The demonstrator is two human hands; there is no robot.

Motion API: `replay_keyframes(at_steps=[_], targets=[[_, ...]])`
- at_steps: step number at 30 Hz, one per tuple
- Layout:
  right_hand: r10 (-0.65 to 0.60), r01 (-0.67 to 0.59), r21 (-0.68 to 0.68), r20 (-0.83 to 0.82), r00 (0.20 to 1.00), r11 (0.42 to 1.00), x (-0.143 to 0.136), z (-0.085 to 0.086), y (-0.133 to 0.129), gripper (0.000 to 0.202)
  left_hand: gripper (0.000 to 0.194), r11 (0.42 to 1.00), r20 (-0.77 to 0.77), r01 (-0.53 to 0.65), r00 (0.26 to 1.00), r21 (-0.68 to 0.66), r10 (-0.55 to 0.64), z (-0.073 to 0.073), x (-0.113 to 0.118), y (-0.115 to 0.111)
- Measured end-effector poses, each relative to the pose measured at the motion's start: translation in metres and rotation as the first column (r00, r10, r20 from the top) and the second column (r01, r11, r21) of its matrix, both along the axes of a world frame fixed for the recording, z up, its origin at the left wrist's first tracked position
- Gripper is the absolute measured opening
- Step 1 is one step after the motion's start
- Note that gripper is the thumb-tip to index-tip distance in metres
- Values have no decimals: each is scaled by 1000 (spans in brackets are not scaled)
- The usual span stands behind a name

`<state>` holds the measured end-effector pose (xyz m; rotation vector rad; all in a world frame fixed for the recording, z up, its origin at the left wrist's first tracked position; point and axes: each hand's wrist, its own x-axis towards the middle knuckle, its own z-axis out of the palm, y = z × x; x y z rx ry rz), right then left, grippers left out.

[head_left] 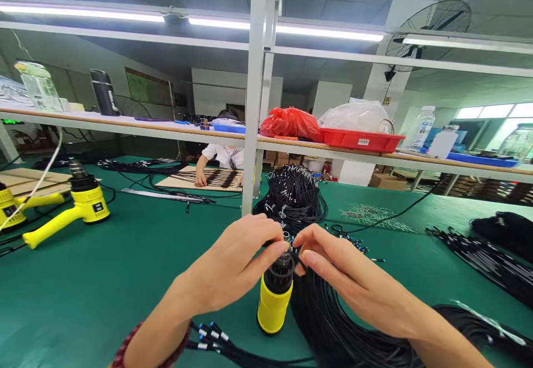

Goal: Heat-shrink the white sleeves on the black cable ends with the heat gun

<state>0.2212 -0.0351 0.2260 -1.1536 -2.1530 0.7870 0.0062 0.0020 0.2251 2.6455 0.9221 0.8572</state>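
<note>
A yellow-and-black heat gun (273,304) stands upright on the green tabletop, its metal nozzle pointing up between my hands. My left hand (245,260) is pinched closed just left of the nozzle; whatever its fingertips hold is too small to make out. On the other side, my right hand (343,265) is closed, thumb against fingers, on a black cable (300,261) beside the nozzle. A thick bundle of black cables (333,323) runs from there toward the lower right. Cable ends with blue tips and white labels (212,334) lie below my left wrist.
A coiled heap of black cables (295,193) sits behind the heat gun, near a shelf post (252,135). Other yellow heat guns (89,198) lie at left. Across the table, a co-worker's hand (200,178) rests on a board. A red tray (360,139) stands on the shelf.
</note>
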Motion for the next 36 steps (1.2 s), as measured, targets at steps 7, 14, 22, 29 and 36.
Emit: replay_keyframes(at_steps=[7,14,22,29,36], targets=[[-141,139,75,21,990,987,4,-10,24,27,25,995,-46,-92,995,-37,91,-6,2,17],[-207,200,123,44,977,972,4,-20,44,31,42,975,-72,-172,984,-143,163,-17,-1,29],[-262,247,173,66,963,953,0,-26,58,32,45,944,112,-127,979,-305,168,-29,2,41],[-311,290,186,94,946,939,1,-30,65,31,40,932,146,-173,963,-318,228,-36,7,48],[-325,300,190,116,939,935,3,-34,68,29,35,929,163,-177,957,-326,240,-39,10,53]])
